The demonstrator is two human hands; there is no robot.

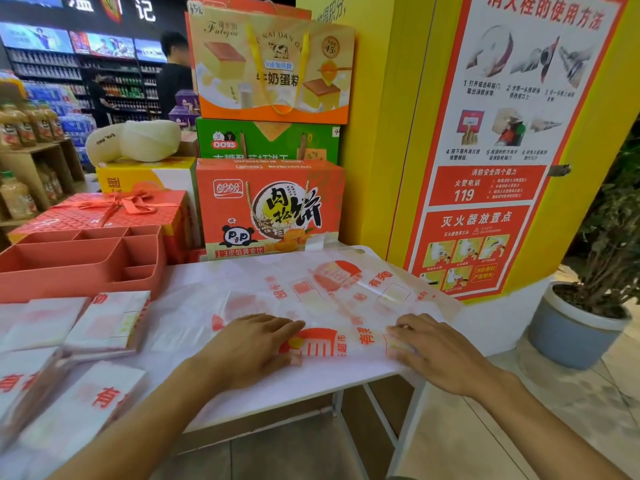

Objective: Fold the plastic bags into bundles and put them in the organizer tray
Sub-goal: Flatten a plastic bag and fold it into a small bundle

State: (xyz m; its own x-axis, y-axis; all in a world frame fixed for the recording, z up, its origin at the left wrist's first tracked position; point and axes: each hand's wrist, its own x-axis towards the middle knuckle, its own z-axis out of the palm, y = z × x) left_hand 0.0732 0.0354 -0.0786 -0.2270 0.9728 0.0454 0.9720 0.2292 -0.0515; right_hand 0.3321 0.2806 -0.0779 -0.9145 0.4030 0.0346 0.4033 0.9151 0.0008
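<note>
A white bag with red print lies spread flat at centre. Folded bundles sit at 9 o'clock, a compartmented red tray at 10 o'clock.

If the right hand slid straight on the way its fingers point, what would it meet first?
Probably the left hand: the right hand lies flat on the bag, fingers aimed left at the other's fingertips. Only bag lies between them. The line may pass just beyond them; depth is unclear.
</note>
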